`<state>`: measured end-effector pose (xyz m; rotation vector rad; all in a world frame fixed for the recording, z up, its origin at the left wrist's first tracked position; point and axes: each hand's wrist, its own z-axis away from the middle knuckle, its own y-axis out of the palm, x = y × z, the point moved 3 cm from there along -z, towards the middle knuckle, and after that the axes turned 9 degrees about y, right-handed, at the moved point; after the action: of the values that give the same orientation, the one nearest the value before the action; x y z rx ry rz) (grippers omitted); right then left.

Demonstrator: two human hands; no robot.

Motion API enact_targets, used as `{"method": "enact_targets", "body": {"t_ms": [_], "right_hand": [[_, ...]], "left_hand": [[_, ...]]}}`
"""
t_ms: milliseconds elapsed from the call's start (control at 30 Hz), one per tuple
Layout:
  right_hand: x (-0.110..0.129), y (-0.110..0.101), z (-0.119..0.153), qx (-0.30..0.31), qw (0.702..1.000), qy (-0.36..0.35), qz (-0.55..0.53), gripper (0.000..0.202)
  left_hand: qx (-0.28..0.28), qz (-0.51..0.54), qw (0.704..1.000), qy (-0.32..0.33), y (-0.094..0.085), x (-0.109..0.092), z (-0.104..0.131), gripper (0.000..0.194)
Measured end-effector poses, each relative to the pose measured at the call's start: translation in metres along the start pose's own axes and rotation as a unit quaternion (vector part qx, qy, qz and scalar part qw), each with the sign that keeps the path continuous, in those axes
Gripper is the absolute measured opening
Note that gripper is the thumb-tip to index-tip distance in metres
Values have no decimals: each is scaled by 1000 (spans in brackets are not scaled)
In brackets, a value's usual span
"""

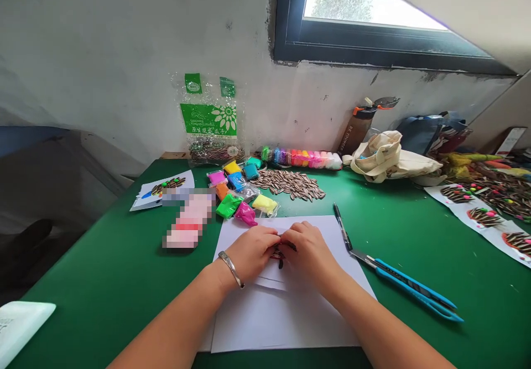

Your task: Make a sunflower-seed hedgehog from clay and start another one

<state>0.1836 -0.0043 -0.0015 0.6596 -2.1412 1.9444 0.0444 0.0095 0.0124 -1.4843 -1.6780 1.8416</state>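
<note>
Left hand (251,251) and right hand (310,251) meet over paper (286,322), fingers curled at dark piece (276,254) on it; mostly hidden, can't tell if gripped. Seed pile (290,184) lies beyond, pen (342,225) right.

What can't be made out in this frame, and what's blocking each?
All in the head view:
- Small dark piece: mostly covered by left hand and right hand; each hand's exact grip is hidden too.
- Pink item: details lost to pixelation.
- White object, lower left: cut off by left edge.
- Nearest decorated sheet, far right: cut off by right edge.
- Cloth bag: fabric hides most contents.
</note>
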Motion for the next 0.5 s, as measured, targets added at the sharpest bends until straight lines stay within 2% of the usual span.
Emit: {"method": "enact_targets", "body": {"t_ms": [100, 233, 500], "right_hand": [[-1, -5, 2, 20, 999, -7, -33, 14], [-8, -8, 4, 14, 998, -15, -55, 16], [-12, 2, 3, 28, 998, -45, -32, 16]], "left_hand": [[-2, -6, 1000, 1, 2, 2, 1, 30], [-3, -11, 1000, 2, 2, 4, 3, 31], [12, -17, 1000, -19, 0, 5, 3, 22]]}}
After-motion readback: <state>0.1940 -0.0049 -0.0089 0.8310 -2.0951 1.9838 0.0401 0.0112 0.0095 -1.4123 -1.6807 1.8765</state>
